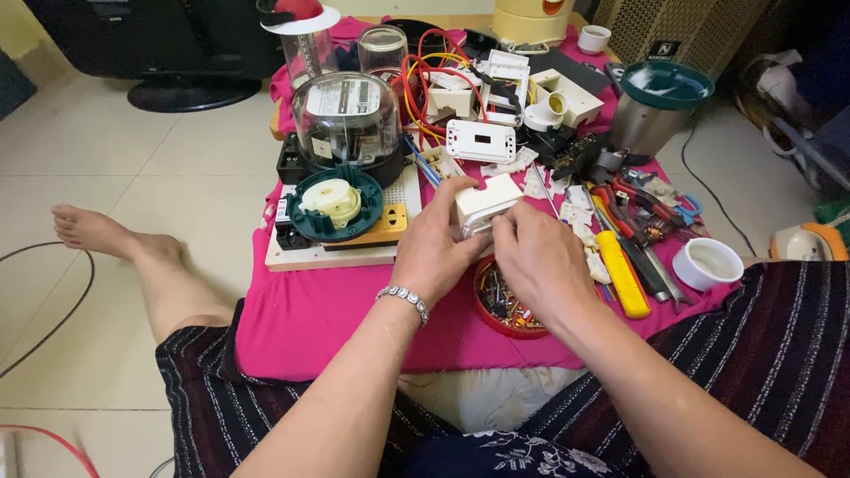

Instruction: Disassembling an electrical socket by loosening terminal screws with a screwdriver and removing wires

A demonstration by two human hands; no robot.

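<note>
A: What is the left hand (436, 250) doing with that cream plastic box (485, 203)?

B: It grips the box from the side, fingers curled round its near left edge, thumb under. The box sits tilted, top face angled up toward the camera, probably so the front edge is easy to get at. The wrist wears a silver link bracelet (404, 299).

A: And the right hand (542, 257)?

B: It is partly closed, fingertips pinched against the box's lower front edge, just right of the left hand's fingers. Whether it holds a screw or small part there, I cannot tell; the fingers hide it.

A: What lies under the hands?

B: Directly beneath the right hand is a round red dish (505, 310) full of small metal screws and bits, placed close so parts are within easy reach. All of it rests on a bright pink cloth (310, 319), soft and creased.

A: Anything to the right?

B: A yellow-handled tool (621, 274), smooth and blocky, then a small white cup (707, 263), glossy and round, further out.

A: And left of the left hand?

B: A dark green round part with a cream ribbed centre (338, 202), lying on a white board. Beyond that stands a clear domed meter housing (347, 115), glassy, on a black base.
</note>
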